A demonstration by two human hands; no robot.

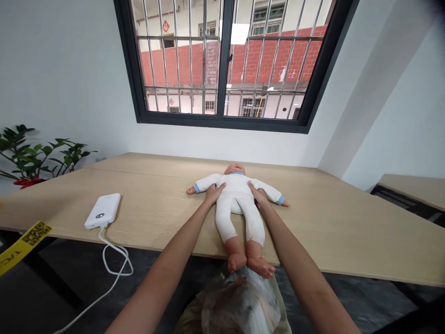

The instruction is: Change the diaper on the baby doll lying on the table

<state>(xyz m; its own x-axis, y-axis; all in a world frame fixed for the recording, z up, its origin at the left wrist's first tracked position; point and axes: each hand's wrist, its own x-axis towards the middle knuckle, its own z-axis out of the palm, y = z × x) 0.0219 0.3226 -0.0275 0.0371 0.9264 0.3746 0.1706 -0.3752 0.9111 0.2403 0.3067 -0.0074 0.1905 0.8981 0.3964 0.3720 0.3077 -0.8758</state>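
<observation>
We have both hands on a baby doll [235, 185] that lies on its back on the wooden table [156, 208]. Its head points to the window [222, 121], and its two feet stick out over the near edge of the table, toward us. Its arms stretch out wide to both sides.

Our left hand [213, 194] touches one side of the doll's middle, just under its arm. Our right hand [257, 194] touches the other side, just under the other arm. So the doll's white body sits between our two hands. Our thumbs point up along its sides. Our other fingers are partly hidden, so we cannot tell if they are curled tight around the doll or just rest against it.

The doll wears white clothes with blue at the neck and cuffs.

Below the doll's feet, we see a see-through plastic bag [239, 306]. We cannot tell if the feet touch it. Well off to our left, a white power bank [104, 208] lies on the table, with a white cable [104, 226] plugged in and hanging down. Farther left, we see a green plant [34, 155].
</observation>
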